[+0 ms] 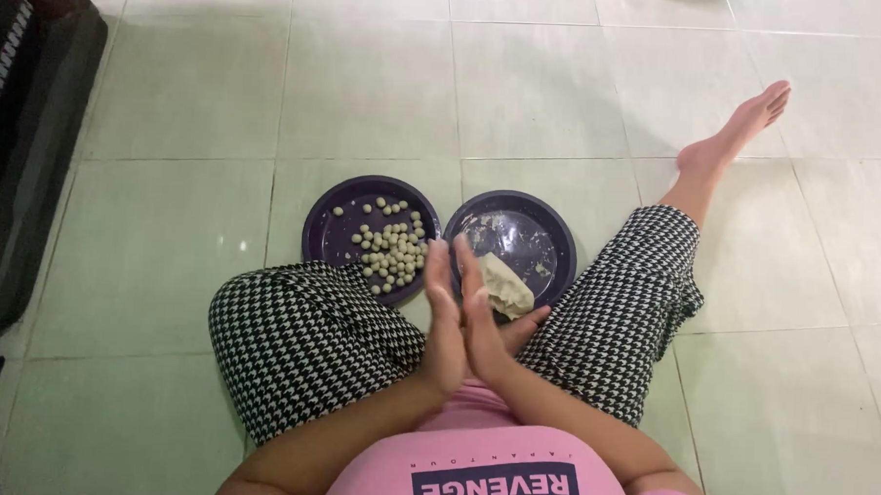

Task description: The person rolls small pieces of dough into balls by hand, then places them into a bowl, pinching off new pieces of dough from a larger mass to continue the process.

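A person sits on a pale green tiled floor (167,248), seen from above, legs in black-and-white houndstooth trousers spread to either side, one bare foot (742,126) stretched out to the upper right. The left hand (441,321) and right hand (484,327) are pressed together palm to palm in front of the body, fingers (438,267) straight and pointing away from the person, lying flat against each other rather than curled. Whether anything sits between the palms cannot be told; nothing shows at their edges.

Just beyond the fingertips lie two round dark purple plates, side by side and nearly touching. The left plate (329,234) holds many small pale dough balls (393,251), most clustered toward its right side, a few scattered loose. The right plate (549,227) is smeared with pale traces and carries a lump of pale dough (506,287) at its near edge, just beside the right hand and partly behind it.

A dark piece of furniture (29,155) stands along the left edge of the view.
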